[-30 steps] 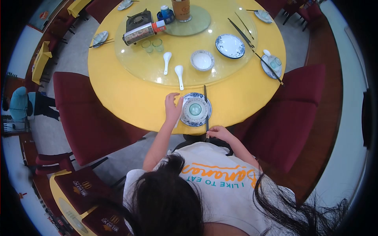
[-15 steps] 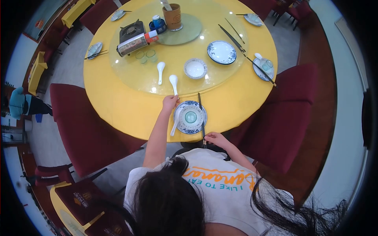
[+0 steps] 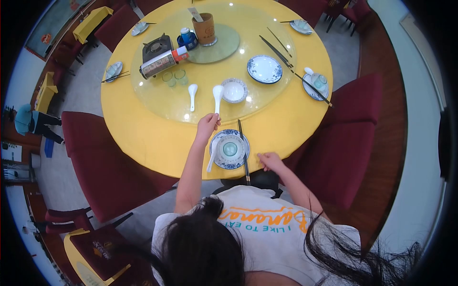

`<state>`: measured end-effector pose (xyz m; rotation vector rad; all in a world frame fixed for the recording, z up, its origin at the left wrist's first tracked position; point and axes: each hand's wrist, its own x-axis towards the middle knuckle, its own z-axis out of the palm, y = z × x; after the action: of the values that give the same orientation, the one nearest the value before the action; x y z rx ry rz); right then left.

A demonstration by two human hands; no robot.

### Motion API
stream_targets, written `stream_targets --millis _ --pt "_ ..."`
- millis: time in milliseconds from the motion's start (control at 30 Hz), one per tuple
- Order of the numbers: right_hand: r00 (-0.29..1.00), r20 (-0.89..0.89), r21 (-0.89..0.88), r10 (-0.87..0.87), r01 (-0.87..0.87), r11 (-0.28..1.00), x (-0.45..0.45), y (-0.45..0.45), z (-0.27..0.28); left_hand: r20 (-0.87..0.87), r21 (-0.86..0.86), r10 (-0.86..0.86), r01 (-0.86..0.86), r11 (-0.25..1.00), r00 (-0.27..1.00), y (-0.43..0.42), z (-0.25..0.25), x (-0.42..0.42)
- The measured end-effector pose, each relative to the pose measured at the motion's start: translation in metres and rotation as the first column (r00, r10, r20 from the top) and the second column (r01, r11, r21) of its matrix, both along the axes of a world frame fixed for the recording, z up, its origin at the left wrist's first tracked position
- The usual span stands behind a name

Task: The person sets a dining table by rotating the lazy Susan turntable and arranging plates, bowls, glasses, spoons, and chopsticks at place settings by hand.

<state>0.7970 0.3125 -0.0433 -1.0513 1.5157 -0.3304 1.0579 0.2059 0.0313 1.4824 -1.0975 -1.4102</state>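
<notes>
My left hand (image 3: pixel 208 125) is closed on the handle of a white spoon (image 3: pixel 218 94), whose bowl end is beside the white bowl (image 3: pixel 234 90). Just below stands a blue-patterned plate (image 3: pixel 219 161) with a bowl and a green glass (image 3: pixel 230 149) stacked on it. A second white spoon (image 3: pixel 211 161) rests along the plate's left side, and black chopsticks (image 3: pixel 244 159) lie across its right side. My right hand (image 3: pixel 270 161) is at the table edge, right of the chopsticks, with fingers partly curled; whether it holds anything is unclear. Another spoon (image 3: pixel 192 97) lies on the glass turntable.
On the turntable (image 3: pixel 157 102) are a stove (image 3: pixel 158 46), a gas canister (image 3: pixel 160 65), small glasses (image 3: pixel 174 77), a brown holder (image 3: pixel 204 29), plates (image 3: pixel 265 69) and chopsticks (image 3: pixel 276 51). Red chairs (image 3: pixel 102 164) flank the yellow table (image 3: pixel 129 138). A person (image 3: pixel 36 120) stands far left.
My left hand has taken hold of the spoon and lifted it toward the bowl. My right hand has let go of the chopsticks and moved right.
</notes>
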Motion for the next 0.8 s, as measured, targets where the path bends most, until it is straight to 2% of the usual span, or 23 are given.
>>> stream_targets --millis 67,200,267,367,567,633,767,800 --pt "0.997 -0.054 -0.106 -0.047 0.041 0.994 -0.012 -0.038 0.0 -0.041 0.0 0.017 -0.017 1.0 0.999 0.008 0.001 0.0" --pt "0.982 0.08 -0.224 -0.172 0.186 0.957 -0.028 -0.122 0.03 -0.08 -0.016 0.088 -0.09 0.996 0.993 0.042 0.0 0.007" --pt "0.969 0.077 -0.184 -0.236 0.247 0.951 -0.035 -0.163 0.039 -0.043 -0.048 0.098 -0.1 0.994 0.994 0.063 -0.001 0.018" --pt "0.904 0.143 -0.083 -0.404 0.418 0.905 -0.044 -0.214 0.03 -0.02 -0.044 0.205 -0.206 0.978 0.979 0.099 -0.002 0.033" --pt "0.835 -0.011 -0.013 -0.55 0.55 0.835 -0.039 -0.276 0.018 -0.01 0.0 0.416 -0.416 0.909 0.909 0.167 -0.016 0.059" --pt "0.839 -0.007 -0.011 -0.544 0.544 0.839 -0.036 -0.286 0.013 -0.027 0.063 0.486 -0.484 0.873 0.874 0.181 -0.02 0.064" --pt "0.851 0.004 -0.009 -0.525 0.525 0.851 -0.037 -0.301 -0.005 -0.018 0.081 0.549 -0.546 0.834 0.835 0.19 -0.021 0.063" --pt "0.84 0.068 0.031 -0.539 0.538 0.842 -0.039 -0.303 -0.01 -0.016 0.076 0.551 -0.549 0.833 0.834 0.19 -0.019 0.062"
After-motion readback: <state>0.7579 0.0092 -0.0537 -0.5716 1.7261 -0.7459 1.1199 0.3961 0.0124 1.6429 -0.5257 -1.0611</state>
